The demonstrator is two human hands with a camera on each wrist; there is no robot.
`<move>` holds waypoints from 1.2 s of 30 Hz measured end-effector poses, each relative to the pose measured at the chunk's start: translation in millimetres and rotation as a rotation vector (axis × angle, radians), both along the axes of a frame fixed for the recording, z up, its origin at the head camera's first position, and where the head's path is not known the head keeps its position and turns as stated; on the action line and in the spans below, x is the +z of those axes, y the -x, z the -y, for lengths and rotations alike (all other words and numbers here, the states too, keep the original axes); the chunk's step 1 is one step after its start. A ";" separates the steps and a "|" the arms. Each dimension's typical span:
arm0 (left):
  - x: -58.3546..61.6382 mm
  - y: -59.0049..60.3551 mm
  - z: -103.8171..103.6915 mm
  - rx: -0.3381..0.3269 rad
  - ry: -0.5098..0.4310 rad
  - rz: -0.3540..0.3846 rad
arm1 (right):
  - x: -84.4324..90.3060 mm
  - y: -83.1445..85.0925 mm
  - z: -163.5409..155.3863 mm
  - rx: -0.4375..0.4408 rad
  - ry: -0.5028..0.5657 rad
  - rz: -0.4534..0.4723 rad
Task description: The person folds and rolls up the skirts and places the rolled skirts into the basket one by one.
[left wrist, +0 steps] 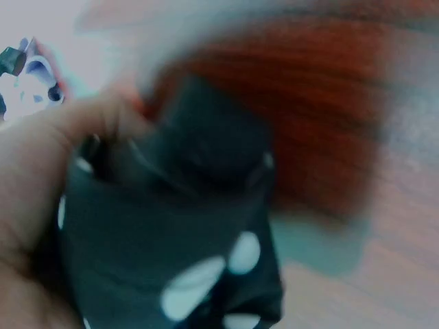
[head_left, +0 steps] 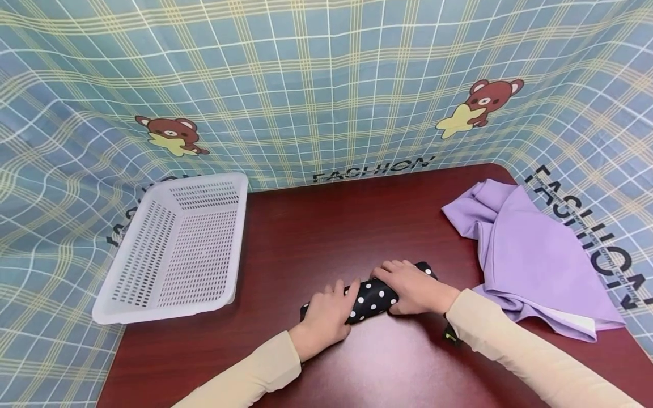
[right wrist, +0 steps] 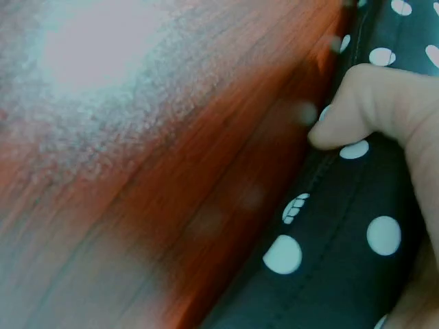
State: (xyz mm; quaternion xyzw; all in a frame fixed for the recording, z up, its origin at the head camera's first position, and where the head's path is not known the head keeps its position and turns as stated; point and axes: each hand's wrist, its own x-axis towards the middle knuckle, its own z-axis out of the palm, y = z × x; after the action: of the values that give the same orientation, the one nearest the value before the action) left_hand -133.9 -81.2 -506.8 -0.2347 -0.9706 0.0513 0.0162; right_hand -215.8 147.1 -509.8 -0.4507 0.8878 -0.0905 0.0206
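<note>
Hands: both are down on a rolled-up black polka-dot cloth near the front middle of the bench.
Left hand: sits on the left end of the roll, fingers curled over the top of it. Its wrist view is blurry, but the dark dotted fabric fills the shot right up against the palm, so it's got hold of that end.
Right hand: on the right end of the roll, fingers bent over the fabric. In the wrist view a fingertip presses into the dotted cloth right at its edge, with the red-brown wood just beside it.
Roll: lies slightly tilted, left end nearer the person, right end further back.
Sleeves: cream long sleeves on both arms.
Purple cloth: crumpled heap on the right side of the bench, near the right hand but not touching it.
Basket: white perforated plastic, on the left edge of the bench, well apart from the roll.
Backdrop: blue-and-yellow plaid sheet with bear prints and "FASHION" lettering all round.
</note>
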 end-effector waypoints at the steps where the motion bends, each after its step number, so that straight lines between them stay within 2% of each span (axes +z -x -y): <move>1: -1.7 -0.3 -0.1 -0.010 0.020 -0.037 | 0.7 -1.6 -1.6 -0.001 -0.009 -0.018; 6: -10.2 -2.8 -4.1 -0.026 0.101 -0.217 | 7.9 -14.5 -12.2 -0.045 -0.054 -0.108; 9: -12.0 -4.4 -6.6 -0.023 0.138 -0.240 | 17.3 -20.0 -13.1 -0.083 -0.076 -0.152; 11: -9.6 -5.6 -8.0 -0.021 0.146 -0.192 | 24.3 -22.7 -10.6 -0.101 -0.099 -0.203; 14: -0.9 -7.0 -5.0 -0.001 0.058 -0.012 | 29.6 -24.4 -2.5 -0.107 -0.136 -0.252; 16: 7.2 -7.3 1.6 0.022 -0.034 0.137 | 31.1 -25.7 3.6 -0.099 -0.145 -0.247; 18: 14.7 -7.0 10.6 0.032 -0.116 0.246 | 30.8 -27.3 8.1 -0.098 -0.145 -0.224; 20: 19.4 -7.5 18.5 0.015 -0.140 0.285 | 31.5 -30.2 12.7 -0.106 -0.142 -0.211; 22: 18.3 -10.7 22.8 -0.027 -0.096 0.225 | 33.4 -34.1 19.5 -0.119 -0.201 -0.256; 24: 14.5 -16.8 22.0 -0.059 -0.031 0.107 | 39.4 -38.3 29.3 -0.130 -0.327 -0.313; 27: 6.6 -26.3 13.5 -0.040 0.075 -0.063 | 50.1 -38.6 41.3 -0.122 -0.525 -0.327; 28: 5.0 -28.7 10.4 -0.029 0.100 -0.101 | 51.3 -38.0 42.4 -0.113 -0.550 -0.326; 30: 4.5 -31.4 6.9 -0.016 0.124 -0.115 | 49.8 -35.6 40.0 -0.096 -0.516 -0.288; 32: 6.3 -31.7 8.5 -0.015 0.084 -0.053 | 42.3 -33.6 34.2 -0.069 -0.399 -0.296; 34: 11.2 -31.6 15.3 -0.019 -0.006 0.076 | 34.0 -32.9 28.3 -0.029 -0.282 -0.323; 36: 16.2 -32.2 24.4 -0.013 -0.103 0.208 | 28.7 -31.5 24.9 0.014 -0.215 -0.340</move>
State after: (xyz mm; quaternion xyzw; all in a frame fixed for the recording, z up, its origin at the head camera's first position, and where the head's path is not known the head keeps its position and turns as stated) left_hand -101.7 -105.6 -490.6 -0.2438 -0.9668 -0.0236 -0.0724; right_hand -184.3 122.2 -481.1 -0.4609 0.8798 0.0826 -0.0811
